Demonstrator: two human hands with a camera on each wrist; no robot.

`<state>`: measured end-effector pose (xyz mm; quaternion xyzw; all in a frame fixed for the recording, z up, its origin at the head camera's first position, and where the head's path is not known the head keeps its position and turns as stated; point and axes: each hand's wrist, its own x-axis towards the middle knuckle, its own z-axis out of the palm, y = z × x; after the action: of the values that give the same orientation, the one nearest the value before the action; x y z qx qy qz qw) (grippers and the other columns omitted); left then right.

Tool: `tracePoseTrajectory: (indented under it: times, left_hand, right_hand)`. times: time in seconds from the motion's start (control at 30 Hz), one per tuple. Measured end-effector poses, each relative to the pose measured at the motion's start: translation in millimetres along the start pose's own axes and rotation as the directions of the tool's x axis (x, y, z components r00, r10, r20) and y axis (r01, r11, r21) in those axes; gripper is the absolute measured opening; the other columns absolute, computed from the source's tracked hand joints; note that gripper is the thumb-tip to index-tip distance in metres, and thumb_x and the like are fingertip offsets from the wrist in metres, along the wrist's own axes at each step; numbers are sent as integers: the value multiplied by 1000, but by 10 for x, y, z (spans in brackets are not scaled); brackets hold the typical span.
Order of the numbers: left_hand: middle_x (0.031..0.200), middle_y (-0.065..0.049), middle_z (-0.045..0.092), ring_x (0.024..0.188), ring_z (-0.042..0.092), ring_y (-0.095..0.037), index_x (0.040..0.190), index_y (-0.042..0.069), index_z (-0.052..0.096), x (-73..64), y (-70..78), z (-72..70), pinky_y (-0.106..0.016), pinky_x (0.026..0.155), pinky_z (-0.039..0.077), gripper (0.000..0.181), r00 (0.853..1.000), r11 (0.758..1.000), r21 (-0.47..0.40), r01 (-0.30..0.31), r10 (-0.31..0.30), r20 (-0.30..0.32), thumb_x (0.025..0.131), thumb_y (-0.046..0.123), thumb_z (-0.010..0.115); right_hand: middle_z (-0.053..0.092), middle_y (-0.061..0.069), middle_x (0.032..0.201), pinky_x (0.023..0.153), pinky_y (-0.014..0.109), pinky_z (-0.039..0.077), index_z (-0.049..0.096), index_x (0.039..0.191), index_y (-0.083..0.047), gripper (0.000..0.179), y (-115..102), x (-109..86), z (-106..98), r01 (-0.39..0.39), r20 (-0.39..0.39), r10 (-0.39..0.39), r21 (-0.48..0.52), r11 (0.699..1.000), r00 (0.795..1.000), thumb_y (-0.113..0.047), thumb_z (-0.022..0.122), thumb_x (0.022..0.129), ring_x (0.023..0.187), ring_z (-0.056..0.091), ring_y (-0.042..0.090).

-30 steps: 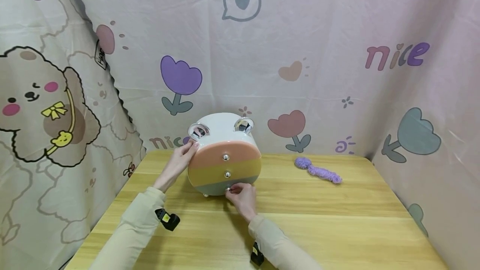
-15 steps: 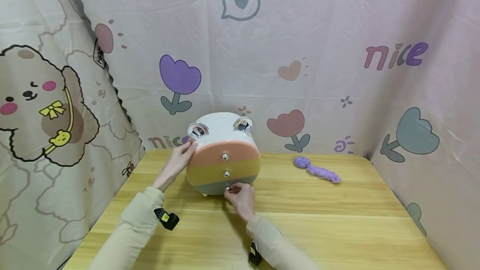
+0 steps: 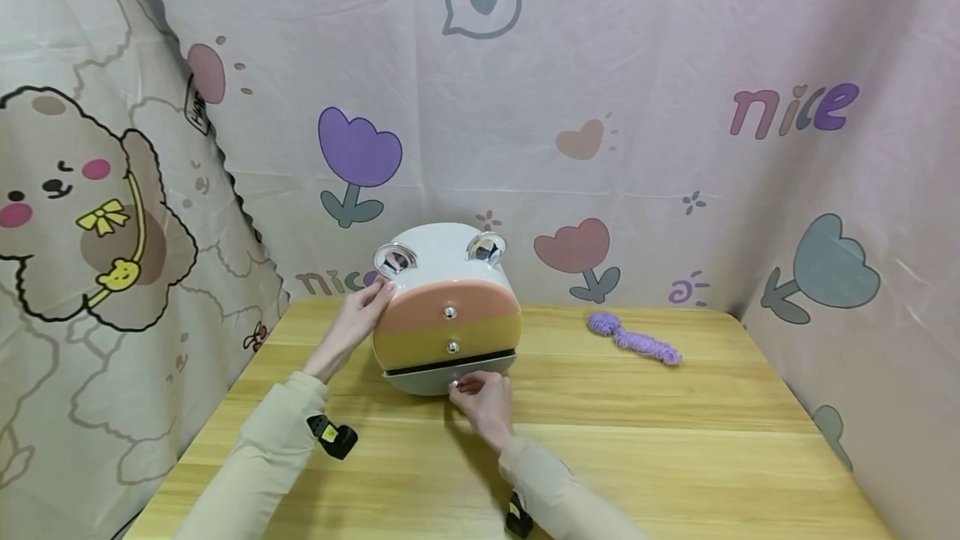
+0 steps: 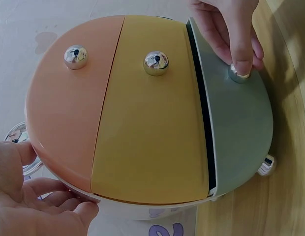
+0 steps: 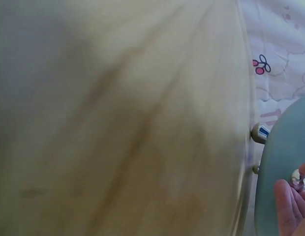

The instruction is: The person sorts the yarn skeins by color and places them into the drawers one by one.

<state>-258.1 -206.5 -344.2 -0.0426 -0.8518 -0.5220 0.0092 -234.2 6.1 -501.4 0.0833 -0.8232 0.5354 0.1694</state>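
Observation:
A rounded frog-like drawer box stands on the table, its front banded orange, yellow and grey-green, each drawer with a silver knob. The bottom grey-green drawer is slightly pulled out, with a dark gap above its front. My right hand pinches that drawer's knob between thumb and fingers. At the box's upper left side, my left hand holds the edge just below a silver eye. The orange drawer and the yellow drawer are closed.
A tied purple yarn bundle lies on the wooden table, right of the box. Printed cloth hangs behind the table and at both sides. Silver feet, one at the lower edge, support the box.
The bottom drawer has come out a little toward me, and a dark gap now shows above it. My right hand has moved slightly with the knob; the left hand stays in place.

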Motion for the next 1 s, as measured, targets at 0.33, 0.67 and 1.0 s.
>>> tracePoseTrajectory:
  times: [0.33,0.67,1.0]
  left_hand:
    - [167,-15,17,156,13,-38,157,-3,24,-2,-2,-1,-50,129,17,69,1000,1000,14,15,-15,8,108,43,41]
    - [167,-15,18,157,14,-37,156,-3,25,-2,-6,-3,-50,129,18,69,1000,1000,18,14,-14,1,108,43,42]
    - [167,-14,18,157,13,-37,156,-3,24,0,2,-7,-49,129,17,69,1000,1000,15,3,-3,1,108,43,42]
  right_hand:
    - [76,11,72,58,10,52,76,76,0,9,27,-140,-78,-3,52,-1,82,997,999,-8,81,75,62,71,12]
    - [75,10,69,55,15,56,74,75,2,10,32,-280,-153,110,35,-113,89,990,993,-7,80,75,59,66,-1]
    - [77,12,72,59,13,56,76,77,0,8,-39,-378,-239,-4,89,-5,100,995,996,-6,81,75,61,69,3]
